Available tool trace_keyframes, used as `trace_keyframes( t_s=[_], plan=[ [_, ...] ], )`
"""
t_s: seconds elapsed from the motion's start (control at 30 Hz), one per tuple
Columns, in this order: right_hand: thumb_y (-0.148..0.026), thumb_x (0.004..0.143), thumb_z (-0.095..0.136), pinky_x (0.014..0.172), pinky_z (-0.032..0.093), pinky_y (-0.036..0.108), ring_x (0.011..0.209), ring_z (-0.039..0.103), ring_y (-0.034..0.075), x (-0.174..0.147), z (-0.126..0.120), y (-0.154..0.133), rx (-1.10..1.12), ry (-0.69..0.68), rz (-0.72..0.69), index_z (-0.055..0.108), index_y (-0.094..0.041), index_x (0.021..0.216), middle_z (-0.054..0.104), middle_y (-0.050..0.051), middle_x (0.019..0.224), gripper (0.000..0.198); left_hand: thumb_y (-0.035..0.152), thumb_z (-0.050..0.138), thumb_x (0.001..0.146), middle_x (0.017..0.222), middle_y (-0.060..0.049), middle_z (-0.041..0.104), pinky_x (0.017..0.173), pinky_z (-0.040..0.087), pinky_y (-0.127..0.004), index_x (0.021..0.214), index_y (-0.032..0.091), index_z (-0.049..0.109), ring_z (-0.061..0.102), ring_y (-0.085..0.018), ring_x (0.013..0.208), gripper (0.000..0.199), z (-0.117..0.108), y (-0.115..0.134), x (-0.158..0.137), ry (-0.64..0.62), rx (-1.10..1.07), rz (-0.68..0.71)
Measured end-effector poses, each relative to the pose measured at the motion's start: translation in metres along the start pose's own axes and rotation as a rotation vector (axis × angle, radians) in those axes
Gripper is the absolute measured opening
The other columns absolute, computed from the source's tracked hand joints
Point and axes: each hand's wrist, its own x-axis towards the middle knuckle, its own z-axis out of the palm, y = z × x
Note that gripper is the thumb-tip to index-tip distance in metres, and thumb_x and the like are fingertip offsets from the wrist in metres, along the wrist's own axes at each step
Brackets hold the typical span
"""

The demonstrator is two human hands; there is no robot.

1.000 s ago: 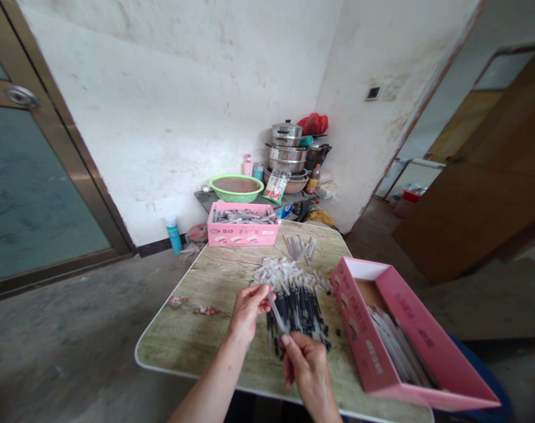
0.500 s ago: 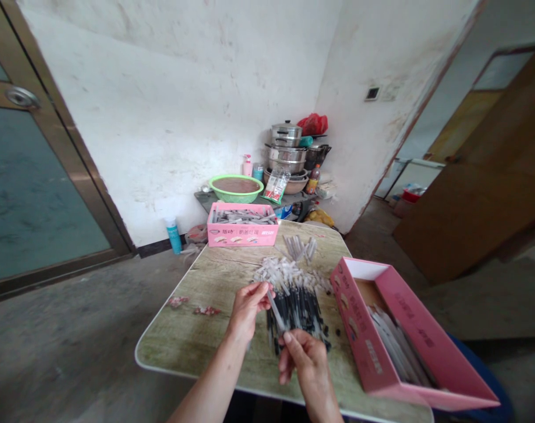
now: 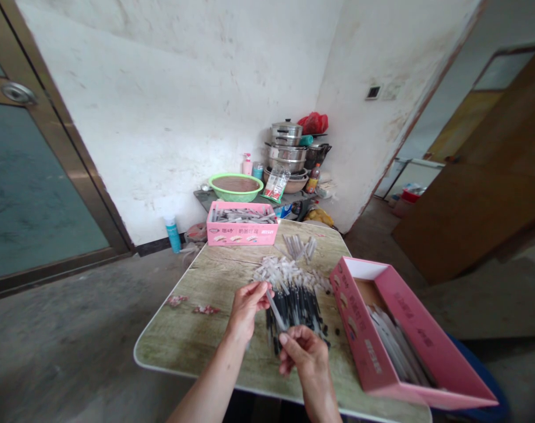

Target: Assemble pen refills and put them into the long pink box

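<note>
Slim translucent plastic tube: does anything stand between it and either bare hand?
Nothing visible: the left hand holds the far end of the slim translucent plastic tube, the right hand its near end. Slender dark plastic sticks show behind it, not between.

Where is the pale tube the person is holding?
In the head view, the pale tube slants below and slightly right of centre, from the left hand down to the right hand, in front of the dark slender pieces on the table.

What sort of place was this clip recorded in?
Probably a room in a home rather than a factory: stacked steamer pots and a green basin stand by a scuffed wall, behind the small table where the hands work.
</note>
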Motion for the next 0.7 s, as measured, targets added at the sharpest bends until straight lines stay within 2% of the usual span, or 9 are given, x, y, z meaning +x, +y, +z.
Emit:
trace_keyframes(
  t_s=[0.13, 0.33, 0.53, 0.7],
  plan=[
    [-0.056, 0.081, 0.057, 0.032, 0.039, 0.02, 0.033, 0.054, 0.013, 0.0009, 0.0003, 0.0038, 0.063, -0.07, 0.06, 0.059, -0.012, 0.077, 0.061, 0.002, 0.048, 0.044, 0.041, 0.079, 0.063, 0.07, -0.009, 0.07, 0.052, 0.046, -0.019, 0.079, 0.009, 0.072, 0.063, -0.013, 0.06, 0.037, 0.0002, 0.0004, 0.0007, 0.01, 0.0, -0.004],
    [-0.047, 0.07, 0.073, 0.033, 0.038, 0.018, 0.032, 0.052, 0.01, 0.0005, 0.0009, 0.0029, 0.052, -0.02, 0.029, 0.055, -0.014, 0.069, 0.06, 0.0, 0.048, 0.038, 0.041, 0.08, 0.061, 0.069, -0.009, 0.07, 0.051, 0.046, -0.019, 0.079, 0.009, 0.072, 0.063, -0.013, 0.059, 0.037, -0.0004, -0.0002, 0.0023, 0.015, -0.001, -0.009],
    [-0.056, 0.082, 0.056, 0.032, 0.039, 0.019, 0.032, 0.053, 0.012, 0.0004, 0.0021, 0.0054, 0.1, -0.091, 0.091, 0.06, -0.011, 0.08, 0.061, 0.002, 0.047, 0.045, 0.041, 0.079, 0.063, 0.07, -0.009, 0.071, 0.052, 0.046, -0.019, 0.079, 0.009, 0.072, 0.063, -0.013, 0.06, 0.036, -0.0031, -0.0015, 0.0036, 0.008, 0.004, -0.012],
    [-0.047, 0.071, 0.073, 0.033, 0.039, 0.018, 0.033, 0.053, 0.01, 0.0007, 0.0017, 0.0045, 0.102, -0.037, 0.061, 0.056, -0.013, 0.072, 0.062, 0.001, 0.05, 0.038, 0.041, 0.08, 0.062, 0.07, -0.009, 0.07, 0.051, 0.046, -0.018, 0.079, 0.009, 0.072, 0.063, -0.013, 0.06, 0.037, -0.0023, -0.0013, 0.0028, 0.009, 0.001, -0.011]
  ],
)
